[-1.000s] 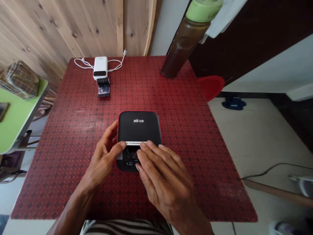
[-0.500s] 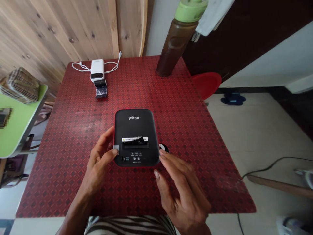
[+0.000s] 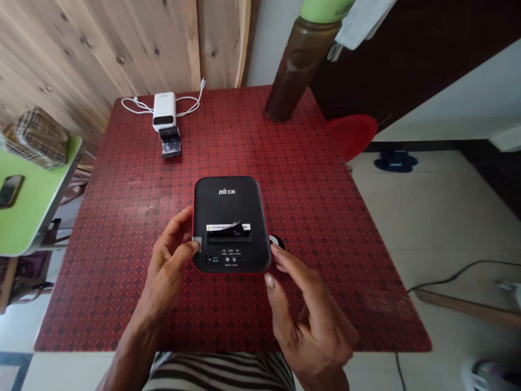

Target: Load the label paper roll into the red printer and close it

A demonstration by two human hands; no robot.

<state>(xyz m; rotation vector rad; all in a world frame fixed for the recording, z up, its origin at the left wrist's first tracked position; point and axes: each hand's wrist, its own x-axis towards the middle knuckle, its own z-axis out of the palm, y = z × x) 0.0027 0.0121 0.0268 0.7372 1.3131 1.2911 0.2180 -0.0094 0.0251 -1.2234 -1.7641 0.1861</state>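
Note:
A black label printer (image 3: 227, 206) with red sides lies on the red patterned table (image 3: 325, 217). Out of its slot sticks a short black strip (image 3: 234, 228). My left hand (image 3: 173, 255) grips the printer's left side, thumb on a small grey tab (image 3: 197, 244) at the edge and fingers along the side. At the lower right corner is my right hand (image 3: 311, 312), thumb and fingers apart with nothing between them; its fingertips are at or beside the printer's edge. A round black-and-white thing (image 3: 277, 240) shows partly behind those fingertips.
A white power bank (image 3: 165, 108) with a white cable and a crumpled black strip (image 3: 171, 143) lies at the back left. At the back right stands a tall brown bottle (image 3: 299, 70). On the green table (image 3: 44, 209) to the left are a phone (image 3: 11, 191) and a checked bag (image 3: 43, 136).
The view has shifted slightly. My right thumb and fingers have spread a bit wider apart beside the printer. My left hand keeps its place on the left edge.

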